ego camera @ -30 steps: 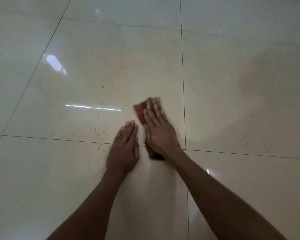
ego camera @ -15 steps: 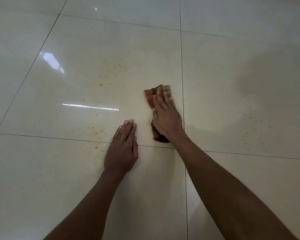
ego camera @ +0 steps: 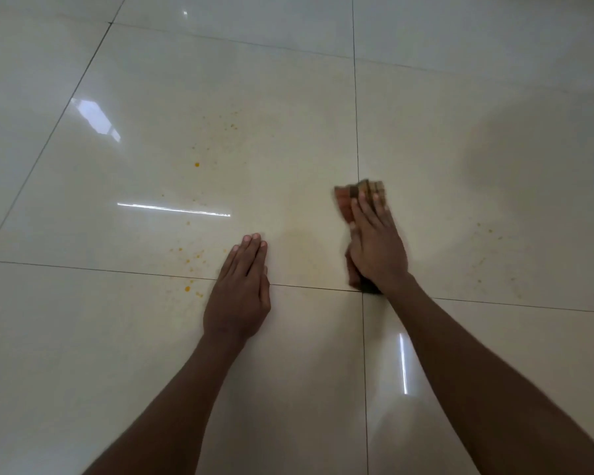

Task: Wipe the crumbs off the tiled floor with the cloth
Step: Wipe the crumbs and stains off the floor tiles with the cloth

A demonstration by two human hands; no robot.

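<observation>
A folded reddish-brown cloth point(ego camera: 360, 193) lies flat on the glossy cream tiled floor point(ego camera: 254, 149), across a vertical grout line. My right hand point(ego camera: 378, 248) presses flat on top of it, fingers forward, and hides most of it. My left hand point(ego camera: 242, 286) rests palm down on the floor to the left, fingers together, holding nothing. Orange crumbs point(ego camera: 192, 265) are scattered just left of my left hand. A single crumb point(ego camera: 197, 164) lies farther away, with fine specks point(ego camera: 232, 125) beyond it. More faint crumbs point(ego camera: 491, 234) lie right of the cloth.
Grout lines cross just under my right wrist point(ego camera: 361, 291). A faint yellowish smear point(ego camera: 302, 255) marks the tile between my hands. Bright light reflections point(ego camera: 172, 209) show on the left tile. A dark shadow point(ego camera: 528, 149) falls at the far right.
My right hand has slid the cloth to the right, from the left tile onto the grout line, away from my left hand. My left hand has stayed planted.
</observation>
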